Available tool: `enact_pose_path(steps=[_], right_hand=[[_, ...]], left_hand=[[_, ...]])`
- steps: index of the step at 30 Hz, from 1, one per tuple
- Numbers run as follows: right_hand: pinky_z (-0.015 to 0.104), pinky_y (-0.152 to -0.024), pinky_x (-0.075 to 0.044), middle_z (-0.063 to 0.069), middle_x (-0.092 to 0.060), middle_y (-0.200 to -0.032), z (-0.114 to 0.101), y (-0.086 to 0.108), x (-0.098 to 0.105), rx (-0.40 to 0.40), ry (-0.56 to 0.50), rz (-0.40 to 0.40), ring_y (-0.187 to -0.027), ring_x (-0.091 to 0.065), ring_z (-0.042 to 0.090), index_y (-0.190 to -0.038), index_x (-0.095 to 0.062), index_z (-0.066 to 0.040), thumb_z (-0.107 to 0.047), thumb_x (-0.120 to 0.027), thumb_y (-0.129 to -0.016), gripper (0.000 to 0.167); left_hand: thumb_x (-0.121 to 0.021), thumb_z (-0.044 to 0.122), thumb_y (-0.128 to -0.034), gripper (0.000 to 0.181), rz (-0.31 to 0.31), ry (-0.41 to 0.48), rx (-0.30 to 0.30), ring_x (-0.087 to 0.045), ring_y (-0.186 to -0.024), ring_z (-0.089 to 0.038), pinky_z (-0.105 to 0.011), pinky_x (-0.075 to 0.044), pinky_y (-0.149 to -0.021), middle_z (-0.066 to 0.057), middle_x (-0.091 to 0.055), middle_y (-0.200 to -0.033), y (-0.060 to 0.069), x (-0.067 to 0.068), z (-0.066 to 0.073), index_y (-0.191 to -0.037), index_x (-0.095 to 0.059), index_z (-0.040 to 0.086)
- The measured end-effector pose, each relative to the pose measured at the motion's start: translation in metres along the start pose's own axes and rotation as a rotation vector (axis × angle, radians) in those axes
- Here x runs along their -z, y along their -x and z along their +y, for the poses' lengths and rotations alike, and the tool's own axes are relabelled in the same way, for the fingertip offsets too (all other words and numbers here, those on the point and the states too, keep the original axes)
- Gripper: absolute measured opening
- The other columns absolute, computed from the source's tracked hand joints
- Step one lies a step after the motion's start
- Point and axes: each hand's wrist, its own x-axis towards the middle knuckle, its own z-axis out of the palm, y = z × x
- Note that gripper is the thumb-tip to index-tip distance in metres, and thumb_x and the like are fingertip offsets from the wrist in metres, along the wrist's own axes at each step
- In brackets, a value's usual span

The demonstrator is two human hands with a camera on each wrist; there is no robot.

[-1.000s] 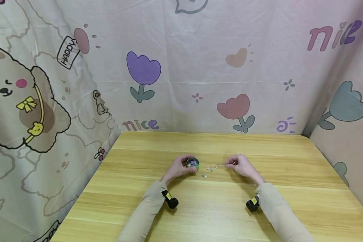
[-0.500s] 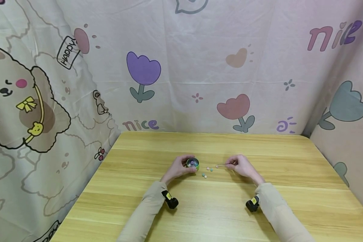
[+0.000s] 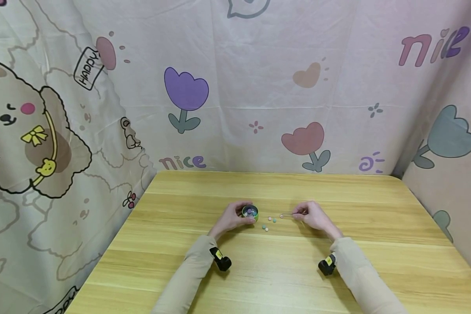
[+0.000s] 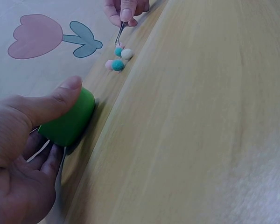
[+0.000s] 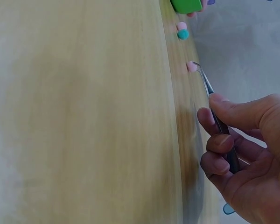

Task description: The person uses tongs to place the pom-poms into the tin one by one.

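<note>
Tweezers (image 5: 208,87) right at the pink pompom (image 5: 192,67)!
Left hand (image 3: 234,216) grips the green cup (image 4: 75,119) (coloured balls (image 3: 250,212) inside); right hand (image 3: 314,215) holds the tweezers.

Metal-tipped tweezers (image 5: 208,87), matt fuzzy balls (image 4: 117,65), smooth wd-look tbl (image 4: 186,116)

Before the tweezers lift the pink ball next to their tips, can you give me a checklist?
1. Left hand holds the green cup: ok.
2. Cup's mouth uncovered: ok, small balls show inside.
3. Right hand grips the tweezers: ok.
4. Tweezers reach the lone pink ball: ok.
5. Firm pinch on it: cannot tell.
6. Table between that ball and the cup free of other balls: not ok, some lie there.
</note>
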Motion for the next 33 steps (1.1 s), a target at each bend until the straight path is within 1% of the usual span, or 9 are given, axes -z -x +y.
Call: enact_pose_path(steps=[6,13,21,27,33], right_hand=[[0.018,-0.06,-0.044,0.007,-0.07,-0.079,0.0002,0.0003,-0.0001,0.009,-0.009,-0.001,-0.067,-0.052,0.006,-0.087,-0.074,-0.001,-0.003,-0.071,-0.089,0.004],[0.018,-0.059,-0.043,0.008,-0.07,-0.08,-0.0003,0.0007,0.0001,-0.008,-0.034,0.001,-0.067,-0.052,0.007,-0.088,-0.074,-0.001,-0.003,-0.071,-0.089,0.004],[0.018,-0.06,-0.044,0.009,-0.071,-0.083,-0.0023,0.0015,0.0001,-0.022,-0.026,0.012,-0.07,-0.053,0.009,-0.091,-0.075,-0.002,-0.005,-0.071,-0.09,0.005],[0.018,-0.061,-0.043,0.009,-0.072,-0.084,-0.0056,0.0008,0.0002,-0.023,-0.023,0.019,-0.071,-0.052,0.009,-0.091,-0.075,-0.002,-0.006,-0.072,-0.09,0.006],[0.019,-0.061,-0.043,0.008,-0.071,-0.084,-0.0097,0.0009,0.0013,-0.03,-0.037,0.025,-0.071,-0.052,0.01,-0.092,-0.075,-0.002,-0.007,-0.071,-0.091,0.007]], left_hand=[[-0.078,0.004,-0.0855,0.061,0.004,0.009,-0.009,-0.059,-0.124,-0.046,-0.056,-0.047,-0.111,-0.031,-0.059,-0.135,0.0,0.0,-0.0002,-0.138,-0.052,-0.009],[-0.079,0.006,-0.0857,0.06,-0.002,0.006,-0.002,-0.06,-0.123,-0.043,-0.053,-0.048,-0.11,-0.029,-0.06,-0.135,0.0002,0.0001,0.0014,-0.138,-0.053,-0.008],[-0.079,0.006,-0.0856,0.061,0.0,0.009,-0.005,-0.059,-0.124,-0.044,-0.054,-0.047,-0.111,-0.03,-0.059,-0.136,-0.0001,-0.0003,0.0006,-0.139,-0.052,-0.008],[-0.079,0.008,-0.0855,0.061,0.0,-0.002,0.004,-0.06,-0.124,-0.041,-0.051,-0.049,-0.11,-0.027,-0.06,-0.135,0.0004,0.0007,0.0016,-0.139,-0.053,-0.007],[-0.08,0.008,-0.0847,0.061,0.01,0.005,0.016,-0.061,-0.122,-0.038,-0.049,-0.05,-0.109,-0.024,-0.062,-0.134,0.0005,0.0002,0.0017,-0.138,-0.054,-0.005]])
